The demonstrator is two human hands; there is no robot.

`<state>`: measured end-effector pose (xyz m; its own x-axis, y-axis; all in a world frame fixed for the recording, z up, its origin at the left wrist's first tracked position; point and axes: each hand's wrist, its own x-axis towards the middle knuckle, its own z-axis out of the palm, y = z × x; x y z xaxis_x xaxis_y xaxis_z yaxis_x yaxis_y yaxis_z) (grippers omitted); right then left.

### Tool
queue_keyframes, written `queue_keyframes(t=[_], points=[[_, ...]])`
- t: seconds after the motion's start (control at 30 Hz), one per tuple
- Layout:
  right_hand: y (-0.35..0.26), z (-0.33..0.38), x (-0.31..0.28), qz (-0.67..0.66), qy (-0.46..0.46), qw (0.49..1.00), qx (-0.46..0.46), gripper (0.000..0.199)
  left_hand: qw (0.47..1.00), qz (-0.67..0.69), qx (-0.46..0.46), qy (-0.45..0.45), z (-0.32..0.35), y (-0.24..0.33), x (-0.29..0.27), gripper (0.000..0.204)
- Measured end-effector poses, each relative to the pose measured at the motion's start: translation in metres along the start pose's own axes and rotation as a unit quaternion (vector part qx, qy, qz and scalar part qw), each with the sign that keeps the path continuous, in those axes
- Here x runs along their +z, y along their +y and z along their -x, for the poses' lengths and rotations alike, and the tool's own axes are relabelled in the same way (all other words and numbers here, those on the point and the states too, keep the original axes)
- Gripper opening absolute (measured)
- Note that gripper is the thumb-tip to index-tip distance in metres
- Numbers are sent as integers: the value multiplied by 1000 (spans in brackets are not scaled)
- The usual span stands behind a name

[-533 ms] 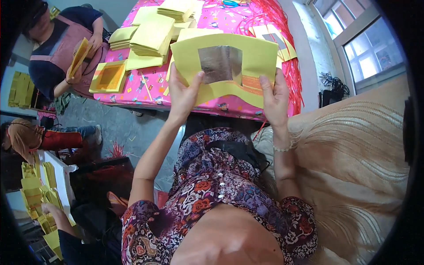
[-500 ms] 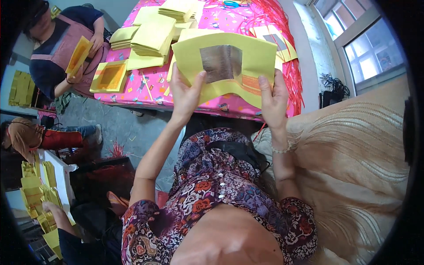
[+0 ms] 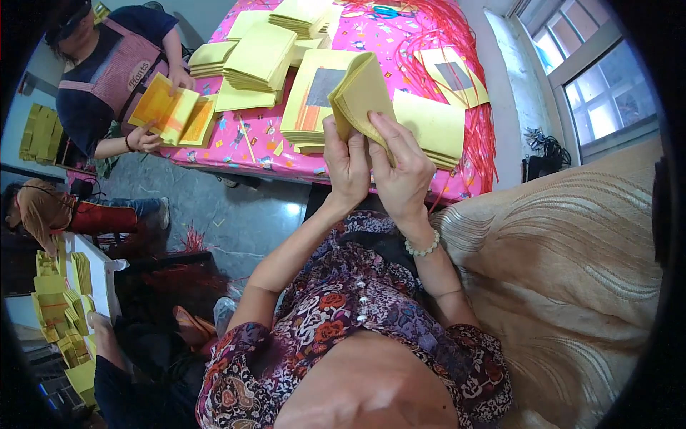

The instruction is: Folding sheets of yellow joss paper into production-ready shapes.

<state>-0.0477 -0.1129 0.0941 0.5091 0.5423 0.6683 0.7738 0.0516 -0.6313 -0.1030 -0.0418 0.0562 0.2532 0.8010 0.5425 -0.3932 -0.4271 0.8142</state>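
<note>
Just over the near edge of the pink table, a sheet of yellow joss paper [image 3: 366, 93] is bent over double between my hands. My left hand [image 3: 346, 168] pinches its lower left side, thumb up. On the other side my right hand [image 3: 401, 168] presses along the fold with its fingers closed on the paper. Behind the sheet lies a stack of yellow joss paper [image 3: 296, 107] with a silver-grey square and an orange band on top. To the right of my hands sits a plain yellow stack [image 3: 436, 132], partly hidden by my right hand.
More folded yellow stacks [image 3: 261, 57] cover the far left of the pink table [image 3: 246, 154]. Red strings [image 3: 464, 43] trail down its right side, near blue scissors [image 3: 386, 12]. A co-worker [image 3: 121, 64] at left handles orange-yellow sheets. Cushioned seating [image 3: 557, 236] is at my right.
The joss paper was spread wide between my hands, its silver square showing; now it is folded over. My hands have come together, the right moving left and the left moving right.
</note>
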Motion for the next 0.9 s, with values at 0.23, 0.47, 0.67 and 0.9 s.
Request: queue_keyframes(t=[0.23,0.47,0.67,0.9], points=[[0,3,3,23,12,1000,3,37,998,35,-31,-45,9,-5,-2,26],[-4,1,0,64,-24,998,8,40,998,42,-34,-26,4,-7,4,21],[-1,1,2,100,-44,994,16,41,991,85,-88,-52,5,-9,2,30],[1,0,4,119,-61,991,12,45,979,127,-138,-85,0,-11,2,28]])
